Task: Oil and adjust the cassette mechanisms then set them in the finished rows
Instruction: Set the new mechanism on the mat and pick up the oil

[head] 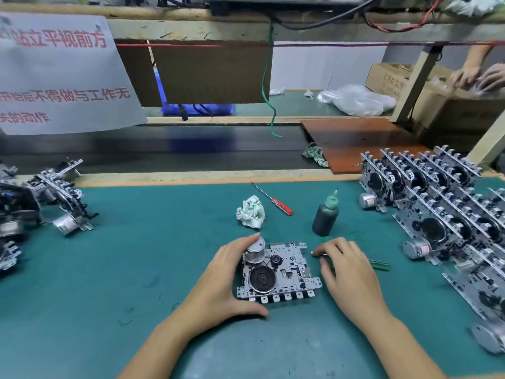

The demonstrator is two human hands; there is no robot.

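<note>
A cassette mechanism (281, 272) lies flat on the green mat (153, 242), its silver motor at the upper left and a black flywheel below it. My left hand (224, 280) grips its left side, with a finger over the motor and the thumb under the front edge. My right hand (347, 266) sits just right of it, its fingers curled round a thin green-handled tool (378, 264) whose metal tip shows at the fingertips. A dark oil bottle (325, 214) with a green nozzle stands behind my right hand.
Rows of mechanisms (442, 209) stand on edge at the right. More mechanisms (54, 195) are heaped at the left. A crumpled rag (251, 212) and a red-handled screwdriver (273, 199) lie mid-mat. Behind run a black conveyor belt (164, 149) and a brown board (360, 143). Another person's hands (478, 75) work far right.
</note>
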